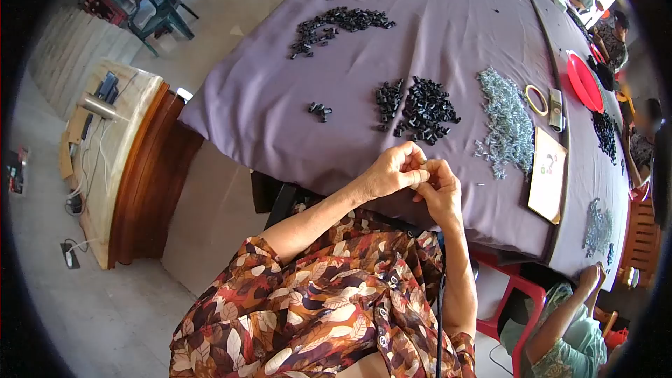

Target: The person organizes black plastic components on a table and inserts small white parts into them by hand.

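Note:
My left hand [397, 173] and my right hand [442, 194] meet fingertip to fingertip over the near edge of the purple cloth. The fingers of both are pinched closed, and whatever lies between them is too small or hidden to make out. Just beyond my hands is a pile of small black parts [428, 108], with a smaller cluster [389, 100] against its left side. To the right spreads a heap of small clear or silvery pieces [505, 122]. One tiny loose piece [481, 184] lies right of my right hand.
A few black parts [320, 111] and a larger black pile [343, 22] lie farther left. On the right are a yellow ring [537, 100], a booklet [547, 176] and a red tray [585, 82]. Other people sit along the right side, one in a green top [570, 339].

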### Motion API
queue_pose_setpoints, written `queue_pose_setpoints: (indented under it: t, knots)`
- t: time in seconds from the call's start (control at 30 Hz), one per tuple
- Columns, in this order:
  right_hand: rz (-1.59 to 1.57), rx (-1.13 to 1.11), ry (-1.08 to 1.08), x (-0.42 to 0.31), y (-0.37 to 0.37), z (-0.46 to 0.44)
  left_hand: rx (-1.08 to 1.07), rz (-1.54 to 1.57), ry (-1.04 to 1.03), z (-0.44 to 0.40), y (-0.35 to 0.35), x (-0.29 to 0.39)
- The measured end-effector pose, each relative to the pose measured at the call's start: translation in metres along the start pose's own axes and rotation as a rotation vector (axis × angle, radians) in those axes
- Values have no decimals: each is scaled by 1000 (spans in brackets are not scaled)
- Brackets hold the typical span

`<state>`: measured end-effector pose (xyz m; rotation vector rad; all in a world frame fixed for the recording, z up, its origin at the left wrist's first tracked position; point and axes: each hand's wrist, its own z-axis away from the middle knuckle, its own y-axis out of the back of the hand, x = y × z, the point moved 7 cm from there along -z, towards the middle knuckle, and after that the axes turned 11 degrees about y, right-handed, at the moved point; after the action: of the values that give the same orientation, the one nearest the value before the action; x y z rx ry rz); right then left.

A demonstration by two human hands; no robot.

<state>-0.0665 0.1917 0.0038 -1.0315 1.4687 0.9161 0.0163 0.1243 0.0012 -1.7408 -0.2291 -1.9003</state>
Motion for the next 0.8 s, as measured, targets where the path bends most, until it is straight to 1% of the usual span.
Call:
queue_pose_setpoints:
  t: [0.13,0.17,0.23,0.27,0.3,0.37,0.4,0.5,0.53,0.57,0.63,0.73,0.8]
  knots:
    - [113,21,92,-2,-1,2,29,59,43,-2,2,-5]
    - [104,25,95,1,-1,3,45,107,19,-1,0,-4]
    - [104,30,95,-3,-1,3,88,100,8,0,2,-3]
    - [93,7,77,-8,-2,4,122,52,42,0,4,-2]
    - [136,8,151,-8,0,4,155,5,74,2,5,0]
    - [374,-67,255,-35,7,5,201,1,162,5,13,-1]
    - [438,-48,220,-46,15,5,254,-43,148,8,19,4]
    - [629,85,318,-56,57,6,401,-120,106,18,51,24]
    - [678,132,299,-57,73,8,426,-142,112,20,64,27]
    - [805,143,285,-57,85,10,471,-187,107,25,76,32]
    - [943,159,238,-48,103,14,552,-363,58,30,100,35]
    - [977,217,212,-43,114,19,648,-643,-102,39,115,43]
    - [961,174,169,-35,118,17,695,-741,-29,44,119,43]
